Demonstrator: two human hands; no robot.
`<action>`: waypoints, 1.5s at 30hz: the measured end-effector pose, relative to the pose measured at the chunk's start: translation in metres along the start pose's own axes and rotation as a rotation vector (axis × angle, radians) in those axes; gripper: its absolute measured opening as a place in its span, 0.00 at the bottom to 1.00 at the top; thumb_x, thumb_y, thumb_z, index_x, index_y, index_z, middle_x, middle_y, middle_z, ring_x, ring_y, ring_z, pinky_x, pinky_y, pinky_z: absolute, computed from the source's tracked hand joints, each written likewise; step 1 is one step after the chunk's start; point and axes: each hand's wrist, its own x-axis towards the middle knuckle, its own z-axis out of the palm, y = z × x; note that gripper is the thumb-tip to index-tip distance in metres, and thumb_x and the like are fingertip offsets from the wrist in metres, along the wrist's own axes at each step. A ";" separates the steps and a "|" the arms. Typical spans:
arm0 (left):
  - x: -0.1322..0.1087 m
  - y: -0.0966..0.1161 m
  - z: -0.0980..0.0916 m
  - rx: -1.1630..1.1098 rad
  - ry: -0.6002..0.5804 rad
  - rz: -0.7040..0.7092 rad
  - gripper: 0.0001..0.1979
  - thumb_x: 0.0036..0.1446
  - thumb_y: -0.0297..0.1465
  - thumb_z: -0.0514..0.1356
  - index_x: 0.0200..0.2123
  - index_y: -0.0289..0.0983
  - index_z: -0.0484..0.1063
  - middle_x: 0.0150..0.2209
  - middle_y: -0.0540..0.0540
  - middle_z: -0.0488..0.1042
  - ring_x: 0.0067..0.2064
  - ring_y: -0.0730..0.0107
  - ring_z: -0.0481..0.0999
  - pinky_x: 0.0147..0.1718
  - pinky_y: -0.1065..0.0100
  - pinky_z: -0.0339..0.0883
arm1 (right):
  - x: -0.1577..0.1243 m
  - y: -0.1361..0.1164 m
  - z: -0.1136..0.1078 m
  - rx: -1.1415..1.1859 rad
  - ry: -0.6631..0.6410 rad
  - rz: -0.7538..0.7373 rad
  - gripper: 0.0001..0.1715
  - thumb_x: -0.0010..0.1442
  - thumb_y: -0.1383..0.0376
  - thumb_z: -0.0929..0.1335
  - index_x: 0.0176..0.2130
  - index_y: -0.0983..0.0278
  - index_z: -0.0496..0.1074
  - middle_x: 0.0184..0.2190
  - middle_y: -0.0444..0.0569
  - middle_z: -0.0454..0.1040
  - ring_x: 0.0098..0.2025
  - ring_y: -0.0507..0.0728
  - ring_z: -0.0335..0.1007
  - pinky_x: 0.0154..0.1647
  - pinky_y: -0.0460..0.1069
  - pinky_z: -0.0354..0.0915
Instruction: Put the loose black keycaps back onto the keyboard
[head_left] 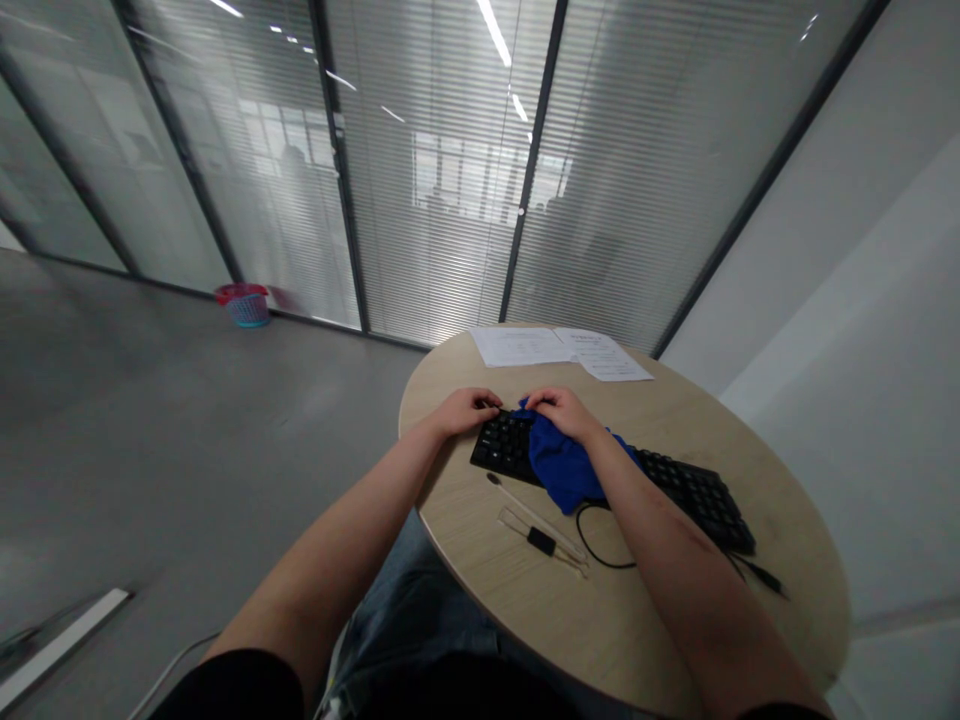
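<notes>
A black keyboard (504,447) lies at a slant across the round wooden table. My left hand (466,410) grips its far left corner with the fingers curled over the edge. A blue cloth (564,470) is draped over the keyboard's middle-left keys. My right hand (564,411) is closed on the cloth's upper part, fingers pinching it near the far edge of the keys. My right forearm hides some of the keyboard. On the near side lie a thin stick with a dark tip (493,481) and a wire keycap puller (541,541) with a black middle.
Printed papers (525,347) rest at the far side of the table (787,560). A black cable (600,560) loops near the keyboard, and a plug end (766,577) lies at right. Glass partitions stand behind. A pink and blue basket (247,308) sits on the floor.
</notes>
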 end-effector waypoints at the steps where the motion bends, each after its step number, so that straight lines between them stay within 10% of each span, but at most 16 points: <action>1: 0.000 0.001 0.000 0.002 -0.001 0.000 0.18 0.56 0.40 0.62 0.45 0.35 0.80 0.39 0.43 0.82 0.40 0.62 0.79 0.44 0.64 0.72 | 0.000 0.000 0.000 -0.003 -0.015 -0.001 0.09 0.59 0.67 0.68 0.33 0.62 0.80 0.43 0.50 0.83 0.49 0.59 0.78 0.60 0.56 0.66; 45: 0.001 0.001 -0.001 0.006 0.006 -0.003 0.18 0.55 0.40 0.61 0.43 0.36 0.80 0.39 0.44 0.82 0.41 0.61 0.79 0.44 0.64 0.72 | -0.002 -0.016 0.014 -0.691 -0.043 -0.094 0.13 0.66 0.60 0.70 0.33 0.57 0.84 0.39 0.49 0.82 0.43 0.59 0.76 0.46 0.50 0.67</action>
